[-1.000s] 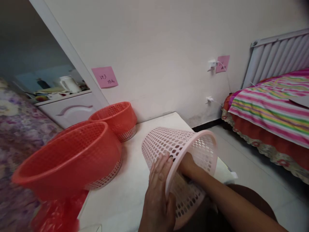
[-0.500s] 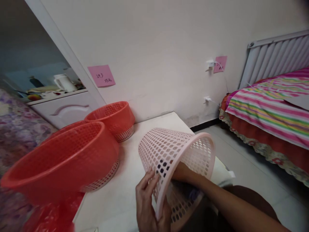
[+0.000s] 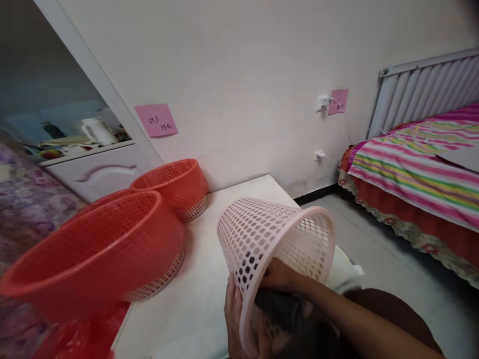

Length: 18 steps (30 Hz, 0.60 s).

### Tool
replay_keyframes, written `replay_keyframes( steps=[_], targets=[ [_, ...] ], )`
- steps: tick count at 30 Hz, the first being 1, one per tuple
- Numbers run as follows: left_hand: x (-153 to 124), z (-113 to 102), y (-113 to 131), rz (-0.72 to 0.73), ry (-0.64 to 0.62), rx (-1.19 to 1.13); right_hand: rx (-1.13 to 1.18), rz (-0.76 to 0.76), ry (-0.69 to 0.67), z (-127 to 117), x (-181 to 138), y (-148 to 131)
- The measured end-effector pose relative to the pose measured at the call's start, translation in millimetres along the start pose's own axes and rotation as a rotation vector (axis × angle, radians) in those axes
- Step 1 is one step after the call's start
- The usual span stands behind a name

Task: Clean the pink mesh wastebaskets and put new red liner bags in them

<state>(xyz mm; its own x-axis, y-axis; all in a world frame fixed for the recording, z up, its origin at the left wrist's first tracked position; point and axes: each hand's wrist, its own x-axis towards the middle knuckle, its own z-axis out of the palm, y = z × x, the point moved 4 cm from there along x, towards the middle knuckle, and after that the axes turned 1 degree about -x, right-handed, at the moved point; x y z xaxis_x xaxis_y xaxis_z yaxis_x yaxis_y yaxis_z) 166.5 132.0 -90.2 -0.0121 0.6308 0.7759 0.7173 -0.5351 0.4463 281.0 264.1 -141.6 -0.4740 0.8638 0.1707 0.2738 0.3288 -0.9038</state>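
A pale pink perforated plastic wastebasket [image 3: 254, 224] lies tilted on its side over the near part of the white table, its open mouth facing me. My left hand [image 3: 234, 311] is closed on the lower left of its rim, fingers outside and thumb inside. Through the mouth reaches my right hand [image 3: 280, 275], closed on a dark cloth [image 3: 280, 306] against the inner wall. Dark patches of it show through the holes. My right fingertips are partly hidden by the rim.
Baskets lined with red plastic bags, one large in front [image 3: 112, 249] and one smaller behind [image 3: 175, 184], stand at the left of the white table [image 3: 205, 259]. A bed with a striped cover [image 3: 419, 164] is at the right. Pink notes [image 3: 156, 120] hang on the wall.
My left hand has slid lower along the wastebasket's rim. My right hand has shifted slightly, and more of the dark cloth shows in the mouth. The wastebasket has moved slightly right.
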Motion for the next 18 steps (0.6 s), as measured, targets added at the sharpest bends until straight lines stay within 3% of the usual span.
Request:
replay_keyframes(
  steps=[2, 4, 8, 11, 15, 18],
  targets=[
    [1, -6, -7, -0.114, -0.044, -0.017, -0.112, 0.021, 0.064, -11, -2, 5],
    [15, -16, -4, -0.130, -0.108, -0.018, -0.193, 0.043, 0.126, -22, -3, 10],
    [61, -37, 17, 0.043, -0.271, 0.077, -0.359, 0.028, 0.233, -36, 2, 14],
    [87, -43, 30, 0.136, -0.285, 0.125, -0.532, -0.019, 0.324, -43, 4, 3],
    [95, -36, 30, 0.113, -0.231, 0.139, -0.656, -0.006, 0.302, -53, 2, -19],
    [92, -30, 27, 0.064, -0.218, 0.129, -0.707, 0.123, 0.207, -59, -3, -21]
  ],
)
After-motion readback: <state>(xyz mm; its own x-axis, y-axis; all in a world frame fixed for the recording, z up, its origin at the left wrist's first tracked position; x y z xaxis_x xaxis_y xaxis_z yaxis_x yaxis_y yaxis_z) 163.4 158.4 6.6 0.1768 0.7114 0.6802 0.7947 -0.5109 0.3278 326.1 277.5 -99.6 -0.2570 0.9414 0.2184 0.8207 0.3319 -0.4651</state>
